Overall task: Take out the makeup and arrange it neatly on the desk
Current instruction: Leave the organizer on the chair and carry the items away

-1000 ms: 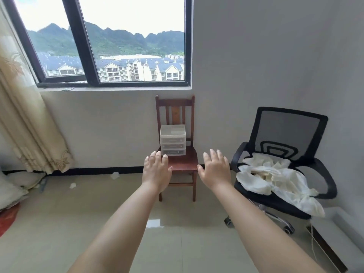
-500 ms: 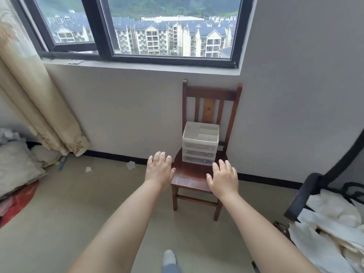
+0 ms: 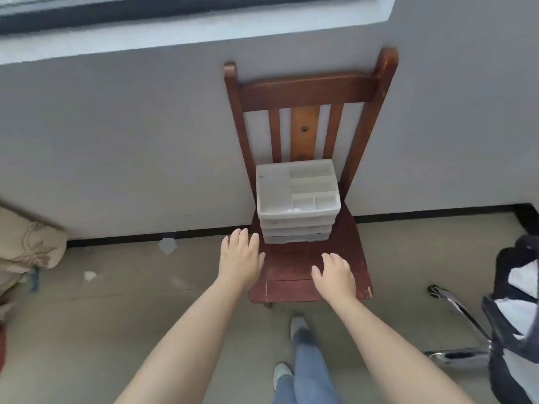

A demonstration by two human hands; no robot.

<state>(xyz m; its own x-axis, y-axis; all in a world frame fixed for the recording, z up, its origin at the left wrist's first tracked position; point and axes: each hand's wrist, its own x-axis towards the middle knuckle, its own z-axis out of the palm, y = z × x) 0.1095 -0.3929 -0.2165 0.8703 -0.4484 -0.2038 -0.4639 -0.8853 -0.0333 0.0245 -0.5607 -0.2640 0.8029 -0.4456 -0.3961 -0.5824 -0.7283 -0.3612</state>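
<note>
A translucent white plastic organizer [image 3: 297,205] with stacked drawers and a divided top tray stands at the back of a brown wooden chair's seat [image 3: 309,275]. My left hand [image 3: 239,259] hovers palm down at the seat's left edge, fingers straight, a little short of the organizer's lower left corner. My right hand [image 3: 335,277] hovers palm down over the front right of the seat, fingers loosely spread. Both hands hold nothing. No makeup shows through the drawer fronts.
The chair stands against a grey wall under a window sill [image 3: 175,33]. A black office chair [image 3: 513,322] with white cloth on it stands at the right. A beige curtain hem [image 3: 29,243] hangs at the left. Paper scraps [image 3: 167,246] lie on the tiled floor.
I have walked up to the wooden chair and the view has tilted down. Both hands now reach over the seat, closer to the organizer. My feet have come into view.
</note>
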